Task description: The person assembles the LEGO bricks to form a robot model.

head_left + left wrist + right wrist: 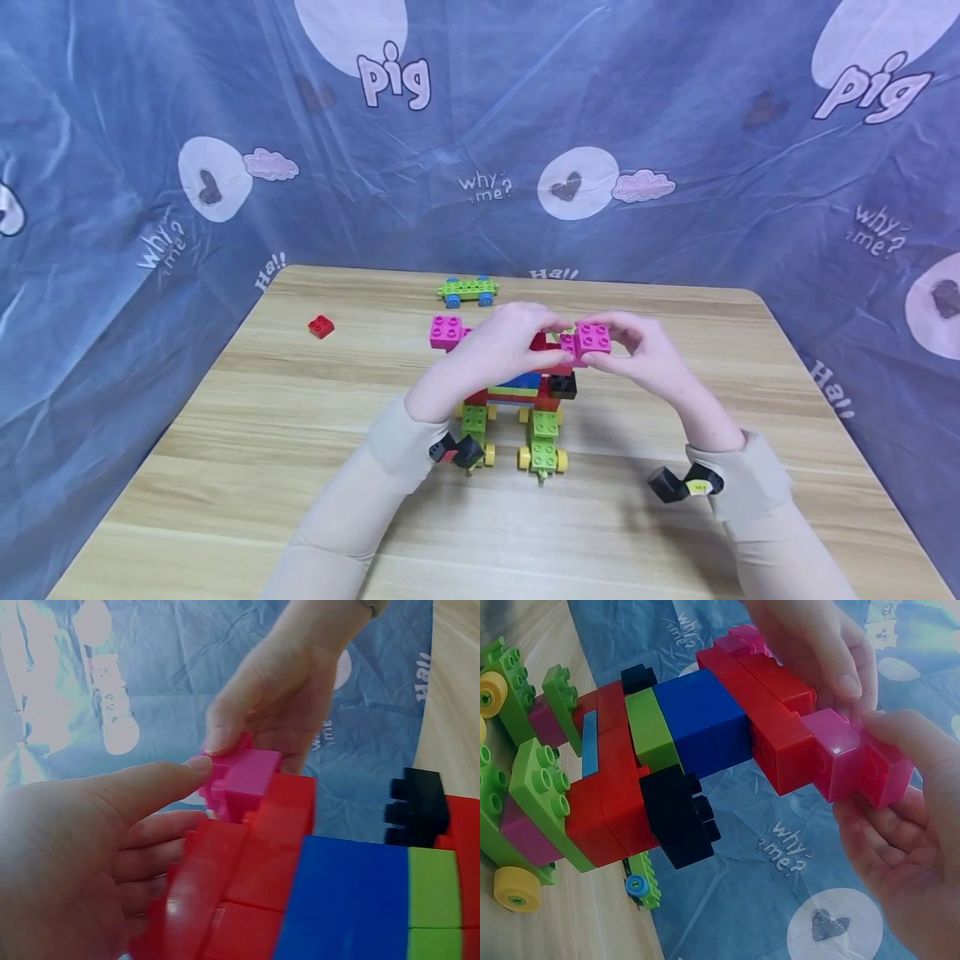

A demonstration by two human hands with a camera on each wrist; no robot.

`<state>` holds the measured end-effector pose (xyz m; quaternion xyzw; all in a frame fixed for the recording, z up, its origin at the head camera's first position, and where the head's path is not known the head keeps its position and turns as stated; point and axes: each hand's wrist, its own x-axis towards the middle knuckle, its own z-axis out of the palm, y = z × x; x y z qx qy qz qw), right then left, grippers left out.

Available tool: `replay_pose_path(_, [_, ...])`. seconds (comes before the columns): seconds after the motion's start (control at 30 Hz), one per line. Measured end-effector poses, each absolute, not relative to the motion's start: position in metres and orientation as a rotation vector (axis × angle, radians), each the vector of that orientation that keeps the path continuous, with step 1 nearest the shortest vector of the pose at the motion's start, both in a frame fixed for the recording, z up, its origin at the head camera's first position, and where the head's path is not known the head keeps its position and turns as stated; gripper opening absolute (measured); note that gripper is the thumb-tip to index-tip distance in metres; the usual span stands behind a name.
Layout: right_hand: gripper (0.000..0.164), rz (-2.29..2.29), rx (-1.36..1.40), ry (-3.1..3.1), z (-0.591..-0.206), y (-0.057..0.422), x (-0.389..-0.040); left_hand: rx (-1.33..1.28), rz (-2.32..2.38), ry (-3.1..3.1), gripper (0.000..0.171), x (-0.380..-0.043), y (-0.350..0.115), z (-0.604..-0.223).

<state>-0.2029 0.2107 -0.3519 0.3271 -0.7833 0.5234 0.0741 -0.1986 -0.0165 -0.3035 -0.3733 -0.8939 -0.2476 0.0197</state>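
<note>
A standing model of toy bricks has blue bricks (705, 720) in its middle and a bar of red bricks (761, 712) across its top. Its feet are green wheeled bases (543, 446) with yellow wheels. My right hand (648, 358) pinches a pink brick (593, 338) at the right end of the bar, thumb on one side and fingers on the other. My left hand (506, 342) holds the bar beside it, thumb in front and fingers behind the red bricks. Another pink brick (446, 331) sits at the bar's left end. A black brick (679, 814) juts out lower down.
A green wheeled base (468, 289) with blue wheels stands toward the table's back edge. One loose red brick (321, 326) lies at the back left. Printed blue cloth (480, 125) walls the wooden table (300, 467) at the back and sides.
</note>
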Motion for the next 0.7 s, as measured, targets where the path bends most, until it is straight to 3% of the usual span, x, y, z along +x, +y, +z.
replay_pose_path(0.33, [0.040,1.611,0.940,-2.368,-0.352,0.213,-0.201,-1.208,-0.813,-2.584,0.037,-0.190,-0.041,-0.292])
replay_pose_path(0.7, [0.036,1.605,0.928,-2.367,-0.352,0.215,-0.202,-1.277,-0.857,-2.028,0.033,-0.206,-0.090,-0.303])
